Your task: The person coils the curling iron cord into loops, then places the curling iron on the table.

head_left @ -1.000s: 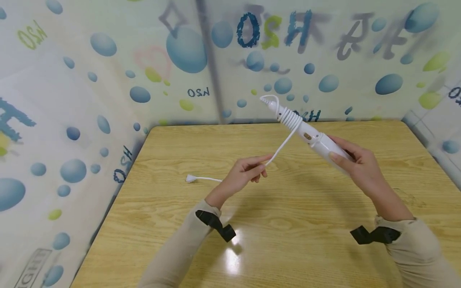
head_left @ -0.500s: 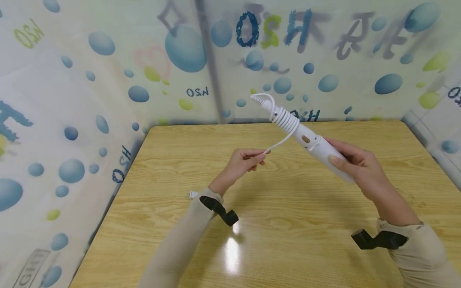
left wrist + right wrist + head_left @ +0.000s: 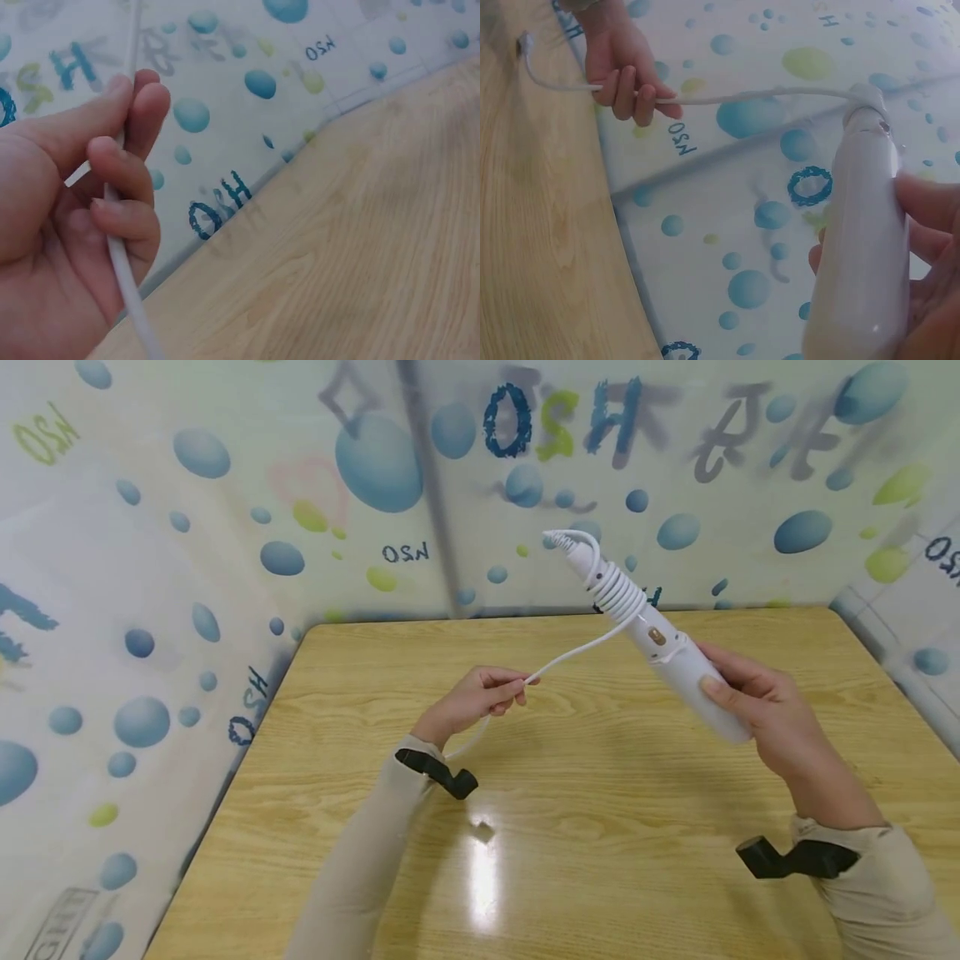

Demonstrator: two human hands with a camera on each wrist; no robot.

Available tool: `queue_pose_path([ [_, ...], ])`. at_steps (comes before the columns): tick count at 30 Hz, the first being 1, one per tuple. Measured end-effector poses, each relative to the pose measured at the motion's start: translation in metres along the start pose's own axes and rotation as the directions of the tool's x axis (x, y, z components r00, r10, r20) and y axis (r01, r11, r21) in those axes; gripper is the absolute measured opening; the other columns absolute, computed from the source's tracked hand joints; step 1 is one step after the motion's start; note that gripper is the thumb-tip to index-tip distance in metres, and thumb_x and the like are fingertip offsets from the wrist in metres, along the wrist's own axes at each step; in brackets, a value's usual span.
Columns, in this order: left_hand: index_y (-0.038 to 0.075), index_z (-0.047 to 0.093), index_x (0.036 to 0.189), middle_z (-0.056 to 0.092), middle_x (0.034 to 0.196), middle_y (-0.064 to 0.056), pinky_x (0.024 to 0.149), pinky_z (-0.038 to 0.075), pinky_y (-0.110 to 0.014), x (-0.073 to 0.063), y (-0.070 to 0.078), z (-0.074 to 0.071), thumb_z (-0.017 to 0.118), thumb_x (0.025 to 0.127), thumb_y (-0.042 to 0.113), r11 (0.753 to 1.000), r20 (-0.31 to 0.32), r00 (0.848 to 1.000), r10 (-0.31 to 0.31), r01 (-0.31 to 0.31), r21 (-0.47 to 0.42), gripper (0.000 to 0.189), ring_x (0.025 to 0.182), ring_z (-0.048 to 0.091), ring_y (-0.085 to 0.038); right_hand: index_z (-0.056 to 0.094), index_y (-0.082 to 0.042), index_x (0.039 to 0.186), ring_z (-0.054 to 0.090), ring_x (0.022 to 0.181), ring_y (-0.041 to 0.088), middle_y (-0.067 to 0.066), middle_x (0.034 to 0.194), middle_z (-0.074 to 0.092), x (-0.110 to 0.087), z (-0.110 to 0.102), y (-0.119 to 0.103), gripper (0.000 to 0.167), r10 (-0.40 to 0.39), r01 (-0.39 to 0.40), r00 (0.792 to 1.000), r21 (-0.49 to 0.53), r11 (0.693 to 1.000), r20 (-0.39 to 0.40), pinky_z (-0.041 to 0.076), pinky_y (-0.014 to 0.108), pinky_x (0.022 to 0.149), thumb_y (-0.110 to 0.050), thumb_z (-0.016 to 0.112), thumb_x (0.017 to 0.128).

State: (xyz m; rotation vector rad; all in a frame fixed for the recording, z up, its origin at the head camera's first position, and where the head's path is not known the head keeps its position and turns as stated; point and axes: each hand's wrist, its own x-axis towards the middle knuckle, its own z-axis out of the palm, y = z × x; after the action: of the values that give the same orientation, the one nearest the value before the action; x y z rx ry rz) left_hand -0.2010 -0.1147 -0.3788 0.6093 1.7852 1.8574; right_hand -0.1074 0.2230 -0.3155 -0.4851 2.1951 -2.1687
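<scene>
My right hand [image 3: 776,718] grips the thick lower barrel of a white corded appliance [image 3: 693,677], shaped like a hair styling wand, tilted up to the left above the table. A gold-coloured button [image 3: 656,635] shows on its narrower part. Several turns of white power cord [image 3: 618,593] are wound round that part, near the far tip. From the turns the cord runs in a gentle sag to my left hand [image 3: 472,700], which pinches it between thumb and forefinger. In the left wrist view, the cord [image 3: 124,262] passes down across the palm under the curled fingers. Its plug [image 3: 526,43] hangs beyond the left hand.
Below both hands lies a wood-grain table [image 3: 600,860]. A wall [image 3: 480,527] printed with blue and green drops stands behind its far edge, with another along the left side. Black straps [image 3: 438,770] circle both sleeved wrists.
The left hand has drawn left with the cord, and the free stretch between the hands has lengthened. The appliance tipped left, then came back up and right. The plug is hidden in the head view now.
</scene>
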Motion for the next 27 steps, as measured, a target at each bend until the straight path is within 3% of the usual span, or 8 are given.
queue_pose_path([
  [5,-0.009,0.055,0.120,0.060,0.082,-0.008,0.055,0.027,-0.029,0.004,-0.001,-0.003,0.046,0.097,0.009,0.998,-0.010,1.000,0.008,-0.008,0.054,0.031,0.054,0.033,-0.011,0.050,-0.013,0.134,0.052,0.096,0.010,-0.011,0.121,0.055,-0.002,0.002,-0.001,0.040,-0.014,0.015,0.999,-0.024,1.000,0.045,0.042,0.020,0.071,-0.002,0.047,0.095],
  [10,-0.007,0.060,0.114,0.061,0.079,-0.001,0.054,0.029,-0.025,0.011,-0.002,-0.002,0.049,0.096,0.012,0.994,-0.116,0.993,-0.005,0.017,0.106,0.029,0.053,0.033,-0.010,0.048,-0.011,0.135,0.053,0.096,0.010,-0.011,0.124,0.053,-0.004,0.005,0.000,0.041,-0.024,0.038,0.991,-0.108,0.993,0.133,0.043,0.021,0.072,0.000,0.045,0.095],
  [13,-0.008,0.063,0.107,0.061,0.076,-0.004,0.049,0.029,-0.023,0.014,-0.004,-0.001,0.052,0.095,0.015,0.992,-0.172,0.985,-0.023,0.044,0.117,0.028,0.049,0.034,-0.008,0.046,-0.006,0.135,0.053,0.099,0.012,-0.008,0.127,0.052,-0.005,0.005,0.000,0.042,-0.042,0.071,0.974,-0.128,0.989,0.220,0.044,0.022,0.073,0.005,0.042,0.095],
  [17,-0.010,0.063,0.093,0.058,0.068,-0.007,0.046,0.029,-0.021,0.014,-0.006,0.000,0.054,0.093,0.009,0.990,-0.205,0.979,-0.004,0.033,0.139,0.021,0.046,0.035,-0.007,0.042,-0.003,0.137,0.052,0.103,0.013,-0.005,0.132,0.049,-0.006,0.006,-0.001,0.044,-0.045,0.100,0.932,-0.134,0.986,0.360,0.045,0.024,0.076,0.008,0.039,0.095],
  [19,-0.011,0.062,0.090,0.061,0.071,-0.006,0.049,0.033,-0.022,0.013,-0.005,0.001,0.053,0.090,-0.002,0.986,-0.182,0.982,0.042,-0.012,0.165,0.013,0.051,0.041,-0.008,0.040,-0.002,0.138,0.052,0.104,0.013,-0.005,0.133,0.048,-0.007,0.007,-0.002,0.044,-0.032,0.099,0.906,-0.137,0.986,0.422,0.046,0.025,0.076,0.008,0.039,0.095],
  [21,-0.009,0.064,0.089,0.063,0.073,-0.007,0.052,0.037,-0.024,0.013,-0.003,0.003,0.055,0.088,-0.002,0.976,-0.151,0.986,0.069,-0.035,0.215,0.012,0.055,0.048,-0.011,0.038,-0.001,0.138,0.053,0.105,0.014,-0.003,0.133,0.048,-0.007,0.009,-0.001,0.044,-0.023,0.094,0.877,-0.124,0.988,0.480,0.047,0.027,0.075,0.008,0.039,0.095],
  [25,0.001,0.071,0.095,0.066,0.076,-0.007,0.050,0.039,-0.025,0.015,0.005,0.008,0.061,0.090,0.020,0.944,-0.106,0.993,0.045,-0.008,0.329,0.022,0.056,0.050,-0.014,0.038,0.002,0.137,0.053,0.102,0.017,0.000,0.132,0.048,-0.008,0.012,0.003,0.044,-0.008,0.077,0.811,-0.094,0.993,0.585,0.048,0.032,0.073,0.009,0.039,0.094],
  [27,0.005,0.072,0.094,0.064,0.072,-0.006,0.047,0.035,-0.025,0.017,0.008,0.009,0.063,0.088,0.027,0.927,-0.103,0.995,0.013,0.026,0.375,0.024,0.051,0.044,-0.014,0.039,0.000,0.137,0.053,0.100,0.017,0.000,0.132,0.048,-0.008,0.014,0.005,0.044,0.002,0.070,0.780,-0.090,0.993,0.625,0.048,0.032,0.073,0.009,0.039,0.094],
])
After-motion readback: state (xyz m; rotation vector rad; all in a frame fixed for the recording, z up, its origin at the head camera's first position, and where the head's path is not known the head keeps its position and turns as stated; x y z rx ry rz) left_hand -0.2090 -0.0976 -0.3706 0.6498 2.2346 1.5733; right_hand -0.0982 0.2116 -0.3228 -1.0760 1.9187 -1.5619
